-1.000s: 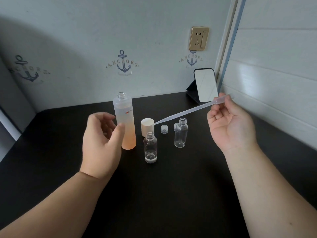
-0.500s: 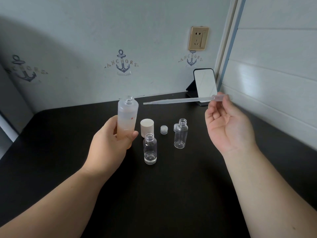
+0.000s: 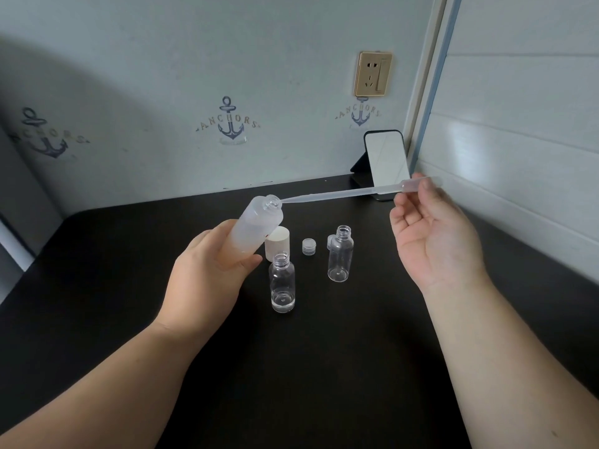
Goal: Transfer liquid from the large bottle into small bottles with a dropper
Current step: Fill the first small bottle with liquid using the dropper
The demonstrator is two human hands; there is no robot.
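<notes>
Left hand (image 3: pixel 210 270): raised above the black table (image 3: pixel 97 270), fingers and thumb wrapped round the lower body of the large bottle (image 3: pixel 256 226). The bottle is lifted off the surface and tilted, its open neck pointing up and to the right.

Right hand (image 3: pixel 431 241): palm turned up and toward the camera, at the right of the scene. Thumb and forefinger pinch the bulb end of the dropper (image 3: pixel 343 192); the remaining fingers are loosely curled.

Dropper: translucent, lying almost level, its thin tip at the bottle's mouth. Whether the tip is inside the neck cannot be told.

Large bottle: frosted, uncapped, clearer toward the neck; its base is hidden by the left hand.

On the table, between the hands: near small bottle (image 3: pixel 282 283), upright, open, with a shallow layer of clear liquid at the bottom. Far small bottle (image 3: pixel 339 254), upright, open; no liquid can be made out. A cream cap (image 3: pixel 278 244) stands partly behind the large bottle; a small clear cap (image 3: pixel 309 246) sits between it and the far small bottle.
</notes>
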